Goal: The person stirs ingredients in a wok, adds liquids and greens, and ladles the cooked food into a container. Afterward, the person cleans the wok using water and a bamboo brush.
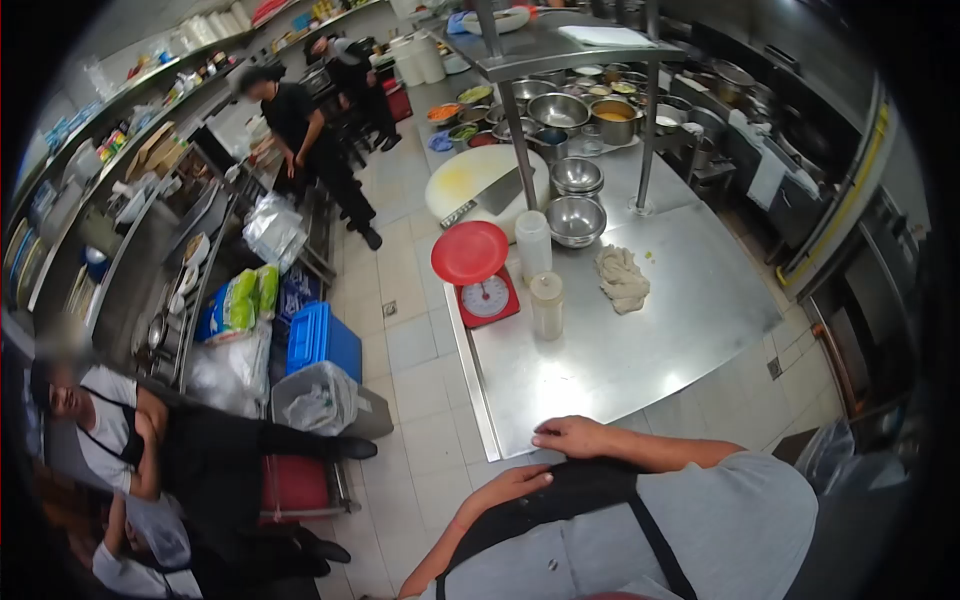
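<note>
My right hand (568, 437) rests at the front edge of the steel table (640, 370), its fingers loosely curled; whether it holds anything cannot be made out. Beside it, lower left, my left hand (515, 484) lies flat against the black apron (560, 505), with nothing in it. Beyond my hands stand a clear bottle (547, 306), a white bottle (533, 245) and a red scale (487, 300) with a red pan (469, 252). A crumpled cloth (622, 279) lies to their right. Farther back, a cleaver (493, 197) lies on a round board (450, 180).
Metal bowls (576, 220) and food containers fill the table's far part, under a shelf on posts (646, 135). People in dark clothes (300, 130) stand at the back left; another person (120, 420) is at lower left, near a bin (365, 412) and a blue container (325, 340).
</note>
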`<state>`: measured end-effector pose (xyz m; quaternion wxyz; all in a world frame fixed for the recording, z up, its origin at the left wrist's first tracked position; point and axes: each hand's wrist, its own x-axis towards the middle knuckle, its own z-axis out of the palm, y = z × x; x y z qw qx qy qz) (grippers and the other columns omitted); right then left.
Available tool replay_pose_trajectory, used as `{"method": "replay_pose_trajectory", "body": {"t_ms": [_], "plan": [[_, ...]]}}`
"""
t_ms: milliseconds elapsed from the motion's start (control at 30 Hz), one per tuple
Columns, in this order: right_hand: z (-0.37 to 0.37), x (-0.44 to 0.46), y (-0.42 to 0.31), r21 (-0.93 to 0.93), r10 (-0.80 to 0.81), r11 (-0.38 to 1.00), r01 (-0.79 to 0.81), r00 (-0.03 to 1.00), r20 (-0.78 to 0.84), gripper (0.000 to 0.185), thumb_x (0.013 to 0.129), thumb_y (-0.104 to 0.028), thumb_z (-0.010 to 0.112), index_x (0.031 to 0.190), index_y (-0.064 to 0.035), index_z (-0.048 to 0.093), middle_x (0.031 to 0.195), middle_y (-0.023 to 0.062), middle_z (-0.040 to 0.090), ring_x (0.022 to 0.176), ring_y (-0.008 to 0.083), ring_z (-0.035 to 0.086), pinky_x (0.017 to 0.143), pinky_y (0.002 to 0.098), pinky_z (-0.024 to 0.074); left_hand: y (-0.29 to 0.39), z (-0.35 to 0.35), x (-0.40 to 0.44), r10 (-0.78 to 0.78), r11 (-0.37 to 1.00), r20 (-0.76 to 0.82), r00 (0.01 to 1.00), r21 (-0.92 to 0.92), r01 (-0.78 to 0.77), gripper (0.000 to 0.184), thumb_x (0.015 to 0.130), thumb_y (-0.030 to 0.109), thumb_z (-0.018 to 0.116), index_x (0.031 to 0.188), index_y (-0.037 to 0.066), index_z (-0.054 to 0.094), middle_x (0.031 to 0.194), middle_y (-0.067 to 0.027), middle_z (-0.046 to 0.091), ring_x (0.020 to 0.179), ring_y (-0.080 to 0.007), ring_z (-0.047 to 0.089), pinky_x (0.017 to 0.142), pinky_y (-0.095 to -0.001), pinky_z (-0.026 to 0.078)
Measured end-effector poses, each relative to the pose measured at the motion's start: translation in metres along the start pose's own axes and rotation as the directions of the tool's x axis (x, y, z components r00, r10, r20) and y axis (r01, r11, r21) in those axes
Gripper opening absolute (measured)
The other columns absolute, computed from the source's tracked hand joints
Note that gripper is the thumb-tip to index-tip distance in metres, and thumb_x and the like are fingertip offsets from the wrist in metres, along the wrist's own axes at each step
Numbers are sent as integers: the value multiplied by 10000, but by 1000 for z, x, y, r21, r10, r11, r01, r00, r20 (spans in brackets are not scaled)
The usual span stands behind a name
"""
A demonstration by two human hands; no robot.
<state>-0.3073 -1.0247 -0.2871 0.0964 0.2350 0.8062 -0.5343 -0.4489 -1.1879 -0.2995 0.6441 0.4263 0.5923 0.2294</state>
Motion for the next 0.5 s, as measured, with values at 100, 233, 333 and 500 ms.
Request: {"method": "replay_pose_trajectory", "body": {"t_ms": [100,233,333,500], "plan": [[31,-19,31,-4,46,999,-46,999,0,544,932,-498,488,1159,-22,621,1111,195,646,1049,309,610,920,365,459,0,-3,14,49,979,127,991,190,-73,572,948,489,485,1279,26,545,1172,-158,628,1097,-250,581,952,-322,420],[27,-68,50,120,182,978,-172,981,-74,478,934,-429,527,1122,-4,635,1073,173,664,993,276,625,886,345,471,25,15,39,119,969,325,938,168,-181,544,945,477,496,1214,13,588,1105,-149,652,1021,-233,604,904,-325,444],[16,-117,78,234,231,958,-168,933,-275,441,919,-380,569,1128,3,632,1064,165,672,987,257,631,878,333,478,54,39,58,143,961,370,918,171,-219,536,947,463,498,1194,-2,596,1080,-150,658,996,-219,607,889,-324,451],[-4,-220,170,331,438,893,-305,760,-480,467,863,-357,649,1171,-8,622,1098,177,664,1057,267,624,936,335,469,124,118,123,-46,847,551,833,464,-260,561,945,472,488,1270,20,555,1172,-173,635,1058,-291,603,957,-324,430]]}}
